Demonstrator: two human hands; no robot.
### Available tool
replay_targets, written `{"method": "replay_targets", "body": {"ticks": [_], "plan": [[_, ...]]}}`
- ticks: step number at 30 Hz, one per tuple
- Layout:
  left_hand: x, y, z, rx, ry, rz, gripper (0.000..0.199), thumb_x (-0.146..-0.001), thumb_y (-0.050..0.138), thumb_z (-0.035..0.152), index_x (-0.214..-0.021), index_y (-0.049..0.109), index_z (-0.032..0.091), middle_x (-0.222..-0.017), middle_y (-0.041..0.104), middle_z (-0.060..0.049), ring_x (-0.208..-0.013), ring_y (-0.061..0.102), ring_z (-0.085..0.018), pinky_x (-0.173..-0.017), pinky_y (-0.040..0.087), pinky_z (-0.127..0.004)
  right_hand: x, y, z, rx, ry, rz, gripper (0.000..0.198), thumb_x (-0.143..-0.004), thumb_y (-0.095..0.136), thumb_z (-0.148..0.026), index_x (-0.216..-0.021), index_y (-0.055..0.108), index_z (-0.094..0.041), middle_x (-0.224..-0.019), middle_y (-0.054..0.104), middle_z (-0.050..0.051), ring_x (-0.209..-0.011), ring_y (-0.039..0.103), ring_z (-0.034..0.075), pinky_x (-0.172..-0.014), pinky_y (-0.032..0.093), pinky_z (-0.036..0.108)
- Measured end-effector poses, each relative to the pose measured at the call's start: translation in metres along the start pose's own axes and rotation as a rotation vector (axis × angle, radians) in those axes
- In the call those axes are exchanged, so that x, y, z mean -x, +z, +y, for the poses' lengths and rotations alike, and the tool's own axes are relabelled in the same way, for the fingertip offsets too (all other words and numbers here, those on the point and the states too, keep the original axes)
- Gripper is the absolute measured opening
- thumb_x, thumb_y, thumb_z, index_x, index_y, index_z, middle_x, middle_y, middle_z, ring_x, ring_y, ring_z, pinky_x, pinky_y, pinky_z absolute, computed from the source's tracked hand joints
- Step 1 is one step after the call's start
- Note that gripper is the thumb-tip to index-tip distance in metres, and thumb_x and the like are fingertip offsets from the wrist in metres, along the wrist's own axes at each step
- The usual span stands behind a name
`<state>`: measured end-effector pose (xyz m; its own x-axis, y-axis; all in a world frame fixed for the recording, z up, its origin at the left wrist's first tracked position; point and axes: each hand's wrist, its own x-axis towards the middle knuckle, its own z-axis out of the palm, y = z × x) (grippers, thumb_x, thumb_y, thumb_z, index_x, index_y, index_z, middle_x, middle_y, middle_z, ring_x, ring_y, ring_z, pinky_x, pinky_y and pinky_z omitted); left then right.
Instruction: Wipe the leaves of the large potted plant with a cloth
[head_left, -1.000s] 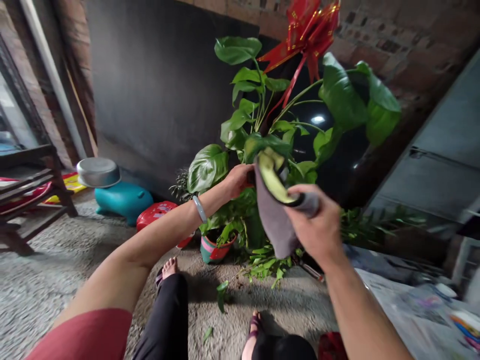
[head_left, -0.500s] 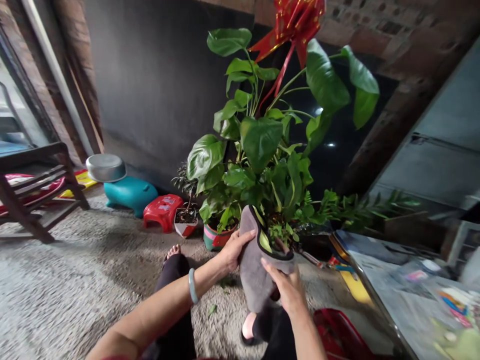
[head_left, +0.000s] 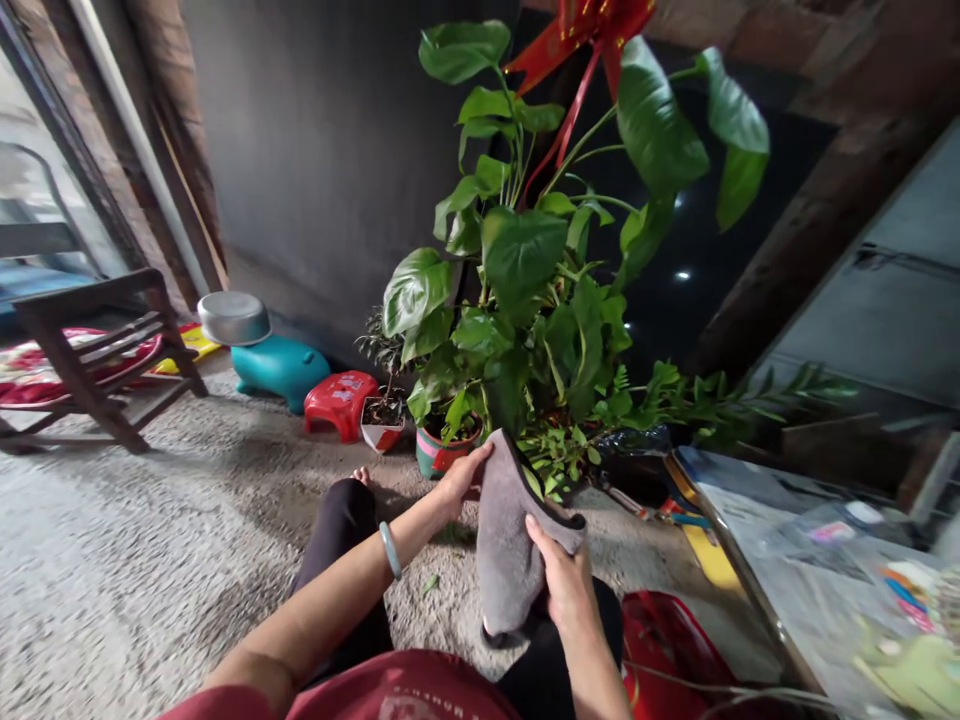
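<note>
A soft grey cloth [head_left: 510, 550] with black edging hangs between my two hands over my lap, in front of a large leafy potted plant [head_left: 525, 260]. My left hand [head_left: 466, 480] pinches its upper left edge. Lower down on the right, my right hand [head_left: 566, 572] grips the other side, thumb lying across the front. A little yellow-green shows along the black edge; whether it is a leaf or the cloth's inner side I cannot tell. The fingers behind the cloth are hidden.
To the left stand a small red stool [head_left: 341, 400], a teal stool [head_left: 279, 370] under a metal basin [head_left: 234, 318], and a wooden chair [head_left: 112, 350]. A table [head_left: 795, 590] with a plastic bottle borders the right side. A red seat [head_left: 667, 650] is close by my right leg.
The cloth has tipped a little, and its upper opening shows less green than before. Both hands keep their hold. The camera view has shifted slightly, bringing my red shirt into sight.
</note>
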<state>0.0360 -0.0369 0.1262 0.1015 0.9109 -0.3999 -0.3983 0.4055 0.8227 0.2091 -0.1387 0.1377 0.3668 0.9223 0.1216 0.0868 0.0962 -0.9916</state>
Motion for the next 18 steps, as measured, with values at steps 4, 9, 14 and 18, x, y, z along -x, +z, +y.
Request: {"method": "replay_targets", "body": {"ticks": [4,9,14,18], "plan": [[-0.028,-0.004,0.021,-0.122,0.512,0.098,0.023,-0.078,0.079,0.046,-0.085,0.082,0.024,-0.108,0.081,-0.010,-0.136,0.061,-0.037,-0.116,0.045,-0.047,-0.036,-0.004,-0.047,0.012,-0.097,0.090,0.050,-0.070,0.086,-0.052,-0.107,0.079,-0.019,-0.109,0.084,0.012,-0.111,0.076,0.035,-0.104,0.057,0.051],[-0.052,0.019,0.038,-0.122,0.490,-0.043,0.026,-0.076,0.080,0.033,-0.098,0.086,0.021,-0.128,0.078,-0.016,-0.153,0.046,-0.038,-0.130,0.025,-0.052,-0.094,0.034,-0.082,0.154,-0.412,0.089,0.048,-0.076,0.078,-0.042,-0.117,0.075,-0.018,-0.124,0.080,0.017,-0.116,0.073,0.033,-0.108,0.054,0.047],[-0.053,0.009,0.024,0.122,0.383,-0.082,0.054,-0.077,0.081,0.046,-0.124,0.080,0.020,-0.151,0.067,-0.014,-0.148,0.054,-0.036,-0.126,0.036,-0.050,-0.108,0.045,-0.032,0.238,-0.083,0.026,0.037,-0.057,0.079,-0.047,-0.083,0.072,-0.022,-0.093,0.083,0.017,-0.095,0.077,0.039,-0.088,0.062,0.050],[-0.046,-0.012,0.021,0.117,0.441,-0.056,0.064,-0.078,0.082,0.058,-0.132,0.078,0.023,-0.152,0.067,-0.013,-0.149,0.052,-0.036,-0.123,0.039,-0.050,-0.097,0.019,-0.031,0.211,-0.037,0.193,0.047,-0.060,0.080,-0.060,-0.085,0.072,-0.020,-0.094,0.082,0.020,-0.094,0.077,0.039,-0.084,0.062,0.049]]}}
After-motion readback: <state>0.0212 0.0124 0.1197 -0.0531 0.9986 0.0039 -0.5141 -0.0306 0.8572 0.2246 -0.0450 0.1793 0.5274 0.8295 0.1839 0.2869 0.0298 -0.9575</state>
